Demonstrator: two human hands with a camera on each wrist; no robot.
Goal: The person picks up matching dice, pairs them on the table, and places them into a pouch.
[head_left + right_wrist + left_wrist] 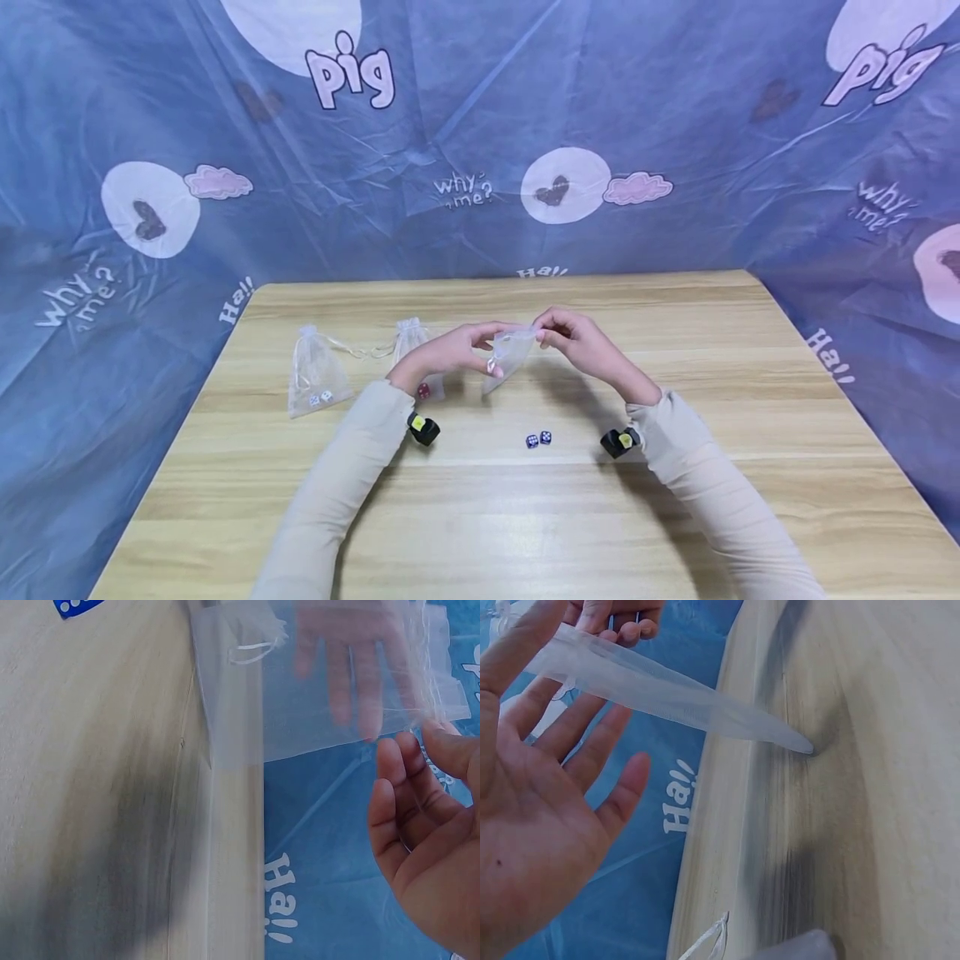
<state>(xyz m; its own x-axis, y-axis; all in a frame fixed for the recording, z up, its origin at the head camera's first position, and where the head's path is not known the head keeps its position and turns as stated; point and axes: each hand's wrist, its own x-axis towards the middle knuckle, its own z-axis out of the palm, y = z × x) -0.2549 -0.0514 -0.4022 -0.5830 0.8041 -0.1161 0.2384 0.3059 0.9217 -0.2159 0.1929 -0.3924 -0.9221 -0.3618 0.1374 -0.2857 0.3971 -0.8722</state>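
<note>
A sheer white drawstring bag (512,350) hangs between the two hands above the table. Thumb and index finger of my right hand (579,340) pinch its top edge at one corner; the other fingers are loosely bent in the right wrist view. On the bag's far side my left hand (452,350) has its fingers spread and fairly straight. Those fingers (360,682) show through the mesh in the right wrist view. Whether the left thumb touches the bag is hard to tell. Two blue dice (538,439) with white pips lie on the table below the hands.
A drawstring bag (315,375) with two white dice lies on the table's left. Another bag (410,335), partly hidden by the left arm, has a red die (423,391) showing. Behind the wooden table (675,517) hangs a blue printed cloth (480,108).
</note>
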